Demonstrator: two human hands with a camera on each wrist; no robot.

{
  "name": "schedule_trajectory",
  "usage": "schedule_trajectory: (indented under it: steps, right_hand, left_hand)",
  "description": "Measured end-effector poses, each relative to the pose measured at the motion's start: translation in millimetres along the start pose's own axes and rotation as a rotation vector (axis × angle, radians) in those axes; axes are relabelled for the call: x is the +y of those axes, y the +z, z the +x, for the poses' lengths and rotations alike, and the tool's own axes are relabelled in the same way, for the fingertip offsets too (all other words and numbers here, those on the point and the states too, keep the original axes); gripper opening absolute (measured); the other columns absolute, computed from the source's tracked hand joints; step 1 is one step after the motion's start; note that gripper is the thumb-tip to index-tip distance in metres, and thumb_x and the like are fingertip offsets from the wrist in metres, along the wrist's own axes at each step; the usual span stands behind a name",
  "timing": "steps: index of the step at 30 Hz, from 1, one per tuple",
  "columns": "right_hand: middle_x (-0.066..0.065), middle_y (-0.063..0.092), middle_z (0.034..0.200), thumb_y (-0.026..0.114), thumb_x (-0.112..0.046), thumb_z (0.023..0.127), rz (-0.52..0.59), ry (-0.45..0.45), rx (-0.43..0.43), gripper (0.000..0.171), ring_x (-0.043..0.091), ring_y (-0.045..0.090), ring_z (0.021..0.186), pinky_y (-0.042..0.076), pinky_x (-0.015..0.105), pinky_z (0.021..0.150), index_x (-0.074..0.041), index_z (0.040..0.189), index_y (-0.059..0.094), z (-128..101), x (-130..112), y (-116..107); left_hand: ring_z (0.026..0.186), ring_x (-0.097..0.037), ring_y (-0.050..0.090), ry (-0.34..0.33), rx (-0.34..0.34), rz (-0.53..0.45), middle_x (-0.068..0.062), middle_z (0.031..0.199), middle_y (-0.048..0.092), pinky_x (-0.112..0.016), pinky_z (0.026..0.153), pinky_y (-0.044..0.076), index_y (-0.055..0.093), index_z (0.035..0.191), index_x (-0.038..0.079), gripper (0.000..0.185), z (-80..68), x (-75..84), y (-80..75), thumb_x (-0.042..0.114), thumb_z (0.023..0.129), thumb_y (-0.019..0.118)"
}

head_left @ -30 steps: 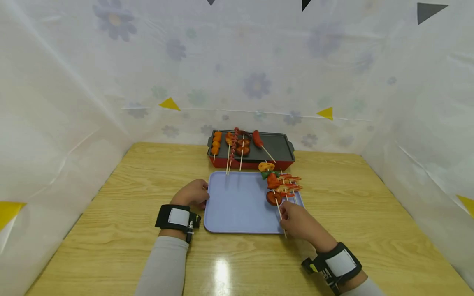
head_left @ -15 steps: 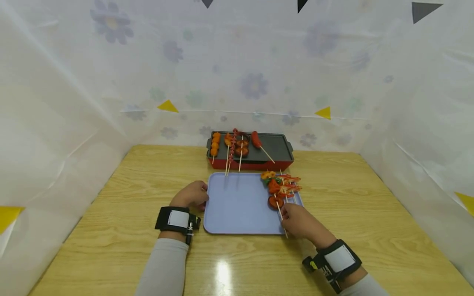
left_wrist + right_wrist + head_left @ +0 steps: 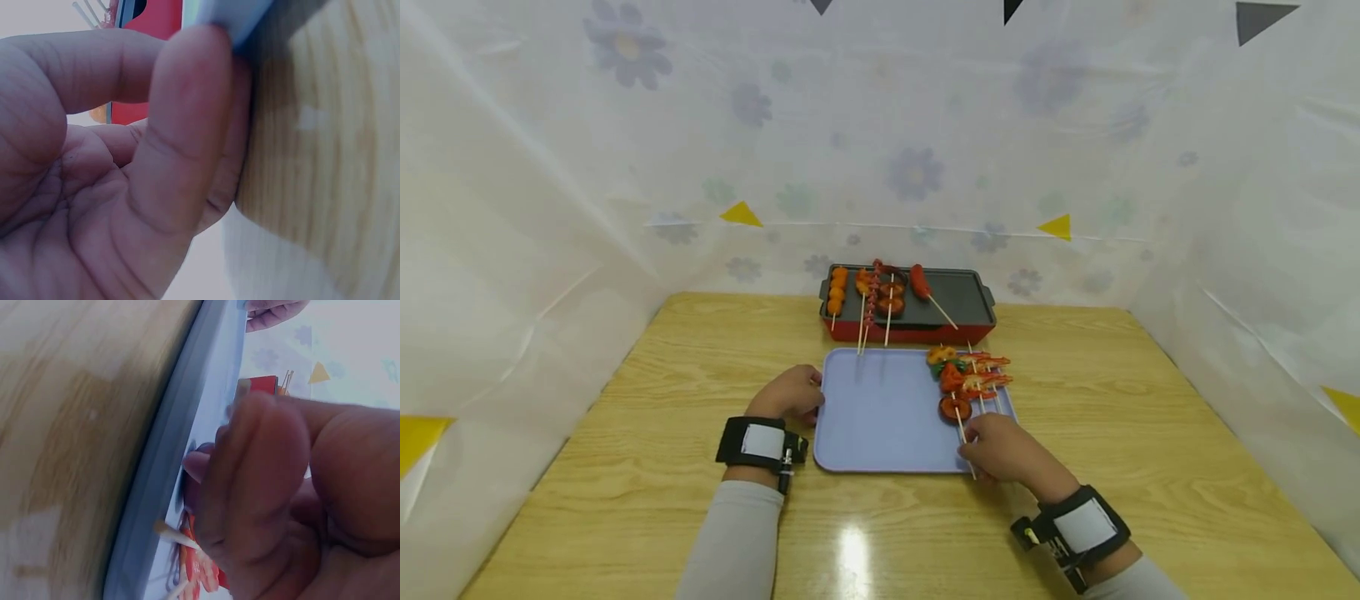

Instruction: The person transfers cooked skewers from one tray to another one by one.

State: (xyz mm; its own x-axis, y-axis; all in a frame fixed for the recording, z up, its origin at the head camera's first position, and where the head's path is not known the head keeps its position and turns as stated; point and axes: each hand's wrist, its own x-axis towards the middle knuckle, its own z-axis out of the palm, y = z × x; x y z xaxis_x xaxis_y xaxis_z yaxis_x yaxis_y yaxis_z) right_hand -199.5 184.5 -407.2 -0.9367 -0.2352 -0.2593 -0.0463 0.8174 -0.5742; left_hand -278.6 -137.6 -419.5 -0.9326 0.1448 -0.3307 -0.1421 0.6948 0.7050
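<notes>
Hands [image 3: 790, 393] [image 3: 996, 446] grip tray [image 3: 880, 417] edges, grill [image 3: 962, 293] just beyond.

Your lavender tray [image 3: 880, 417] lies flat on the bench, just before the grill. Along its right side rests a bunch of skewers [image 3: 966, 379], food ends far, sticks pointing back toward you.

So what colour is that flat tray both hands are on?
The tray is a pale lavender blue, plain with no pattern. It shows best in the head view.
</notes>
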Motion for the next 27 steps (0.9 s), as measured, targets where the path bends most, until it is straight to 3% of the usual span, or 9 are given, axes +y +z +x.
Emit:
schedule_trajectory:
  steps: [4,7,8,10,12,15,17,19,27]
  right_hand:
    - [0.001,0.053,0.062,0.068,-0.018,0.092,-0.09,-0.075,0.098,0.012,0.014,0.05,0.049,0.039,0.029,0.048,-0.011,0.083,0.064,0,4,-1]
    - [0.004,0.058,0.073,0.069,-0.019,0.092,-0.214,-0.194,0.279,0.012,0.018,0.056,0.06,0.045,0.034,0.052,-0.007,0.091,0.066,-1,5,-2]
    - [0.007,0.062,0.08,0.07,-0.02,0.092,-0.272,-0.236,0.358,0.017,0.022,0.059,0.067,0.048,0.037,0.056,-0.005,0.097,0.066,-2,4,-3]
    - [0.018,0.064,0.106,0.071,-0.026,0.092,-0.396,-0.294,0.494,0.037,0.032,0.063,0.094,0.053,0.047,0.075,-0.001,0.117,0.063,-4,3,-4]
    - [0.024,0.046,0.141,0.071,-0.034,0.092,-0.506,-0.312,0.584,0.063,0.04,0.047,0.129,0.043,0.057,0.098,-0.002,0.141,0.049,-5,1,-5]
    - [0.023,0.002,0.163,0.068,-0.044,0.092,-0.58,-0.315,0.601,0.088,0.043,0.003,0.148,0.019,0.069,0.108,-0.007,0.157,0.022,-7,-3,-4]
    - [0.018,-0.012,0.163,0.066,-0.046,0.092,-0.592,-0.316,0.602,0.092,0.04,-0.009,0.149,0.014,0.072,0.108,-0.009,0.159,0.015,-8,-4,-4]
    - [0.016,-0.016,0.163,0.066,-0.046,0.092,-0.592,-0.323,0.611,0.092,0.039,-0.011,0.149,0.014,0.072,0.107,-0.009,0.159,0.015,-7,-6,-4]
    - [0.023,-0.007,0.162,0.067,-0.044,0.092,-0.587,-0.33,0.624,0.09,0.045,-0.003,0.148,0.016,0.072,0.107,-0.006,0.158,0.018,-2,-8,-10]
  left_hand:
    - [0.07,-0.022,0.064,-0.002,-0.002,-0.009,-0.014,0.094,0.062,-0.031,0.061,0.053,0.054,0.126,-0.005,0.039,0.3,-0.8,0.7,0.002,0.088,0.058]
    - [0.07,-0.022,0.064,-0.004,-0.001,-0.003,-0.014,0.093,0.062,-0.031,0.061,0.053,0.053,0.126,-0.005,0.039,1.0,-1.0,0.7,0.002,0.088,0.058]
    - [0.07,-0.022,0.064,-0.004,-0.002,-0.001,-0.014,0.093,0.062,-0.03,0.061,0.053,0.053,0.127,-0.005,0.039,1.3,-0.9,0.7,0.002,0.088,0.058]
    - [0.07,-0.022,0.064,-0.004,-0.002,0.002,-0.014,0.093,0.062,-0.03,0.061,0.052,0.053,0.128,-0.005,0.04,1.6,-0.7,0.6,0.003,0.089,0.058]
    - [0.07,-0.022,0.064,-0.005,-0.002,0.003,-0.014,0.093,0.061,-0.03,0.061,0.052,0.052,0.128,-0.005,0.04,1.9,-0.7,0.6,0.003,0.089,0.058]
    - [0.069,-0.021,0.064,0.001,-0.001,0.003,-0.014,0.092,0.061,-0.03,0.061,0.052,0.052,0.128,-0.005,0.04,1.7,-0.8,0.2,0.002,0.089,0.057]
    - [0.068,-0.021,0.063,0.004,0.001,0.001,-0.015,0.092,0.061,-0.03,0.061,0.053,0.053,0.127,-0.005,0.039,1.3,-1.1,0.3,0.001,0.088,0.057]
    - [0.067,-0.02,0.063,0.008,0.003,-0.001,-0.014,0.091,0.061,-0.029,0.06,0.053,0.053,0.125,-0.006,0.039,0.6,-1.3,0.2,0.001,0.088,0.056]
    - [0.066,-0.02,0.063,0.027,0.011,-0.02,-0.014,0.089,0.061,-0.029,0.059,0.053,0.054,0.124,-0.006,0.038,0.4,-2.1,0.8,0.0,0.086,0.056]
